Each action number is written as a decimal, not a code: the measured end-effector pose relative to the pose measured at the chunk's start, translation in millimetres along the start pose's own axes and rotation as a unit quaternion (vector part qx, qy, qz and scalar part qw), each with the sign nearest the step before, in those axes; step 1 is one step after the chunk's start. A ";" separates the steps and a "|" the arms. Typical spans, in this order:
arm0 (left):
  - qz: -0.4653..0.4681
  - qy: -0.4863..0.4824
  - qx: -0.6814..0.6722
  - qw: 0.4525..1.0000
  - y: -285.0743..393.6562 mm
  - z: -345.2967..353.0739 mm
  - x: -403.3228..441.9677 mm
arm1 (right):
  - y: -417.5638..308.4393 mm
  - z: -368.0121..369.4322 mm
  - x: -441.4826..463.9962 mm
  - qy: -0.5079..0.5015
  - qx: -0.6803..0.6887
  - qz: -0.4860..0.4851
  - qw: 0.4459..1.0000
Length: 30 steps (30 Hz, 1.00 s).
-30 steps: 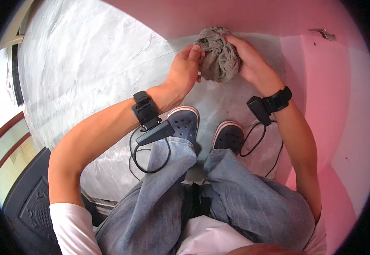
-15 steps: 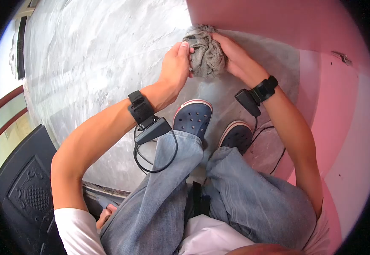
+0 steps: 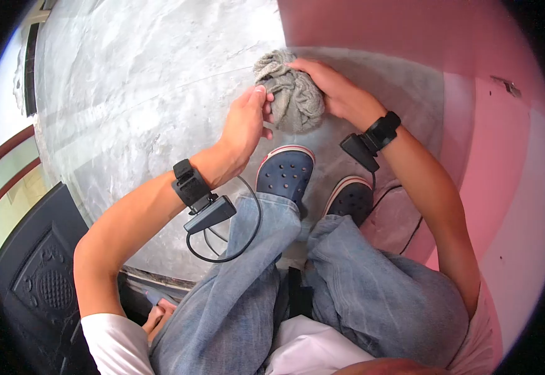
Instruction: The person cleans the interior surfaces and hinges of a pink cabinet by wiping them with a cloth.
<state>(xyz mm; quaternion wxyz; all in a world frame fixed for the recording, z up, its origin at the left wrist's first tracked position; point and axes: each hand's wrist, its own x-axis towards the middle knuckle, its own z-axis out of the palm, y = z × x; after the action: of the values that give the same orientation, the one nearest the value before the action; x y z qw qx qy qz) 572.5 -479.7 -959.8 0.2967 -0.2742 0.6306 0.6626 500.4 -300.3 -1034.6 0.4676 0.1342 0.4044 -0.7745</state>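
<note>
A bunched grey cloth, with a knit-like texture and folded into a crumpled bundle, is held above the floor beyond my feet. My left hand pinches its left edge between thumb and fingers, some lower fingers curling loosely below. At the upper right of the bundle, my right hand grips it, with the fingertips partly hidden behind the folds. Both wrists carry black straps with small dark devices, the left one trailing a cable.
Grey marbled floor spreads ahead and left. A pink wall stands in front and to the right. Below are my blue clogs. A dark carved panel is at lower left, with another person's hand or foot near my left thigh.
Both hands have drawn the cloth slightly nearer to me and to the left. The bundle has loosened a little at its top left.
</note>
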 end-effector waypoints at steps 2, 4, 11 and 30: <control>-0.013 -0.021 0.005 1.000 -4.0 9.6 1.1 | 5.6 -13.8 -10.3 0.021 0.015 -0.002 1.000; -0.030 -0.054 0.023 0.998 -1.0 22.2 4.8 | 2.8 -21.3 -25.5 0.077 0.030 -0.002 0.997; 0.000 -0.103 0.078 0.992 12.5 67.0 35.7 | -13.2 -54.0 -59.4 0.083 0.092 -0.065 0.990; 0.014 0.001 0.029 0.999 -5.5 60.9 21.3 | -4.3 -56.8 -28.2 0.020 0.112 -0.020 0.993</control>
<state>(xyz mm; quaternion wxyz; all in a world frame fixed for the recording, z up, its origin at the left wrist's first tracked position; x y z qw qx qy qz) 562.9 -417.8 -975.9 0.2941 -0.2573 0.6538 0.6480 502.0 -239.2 -1052.1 0.4256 0.1929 0.3265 -0.8216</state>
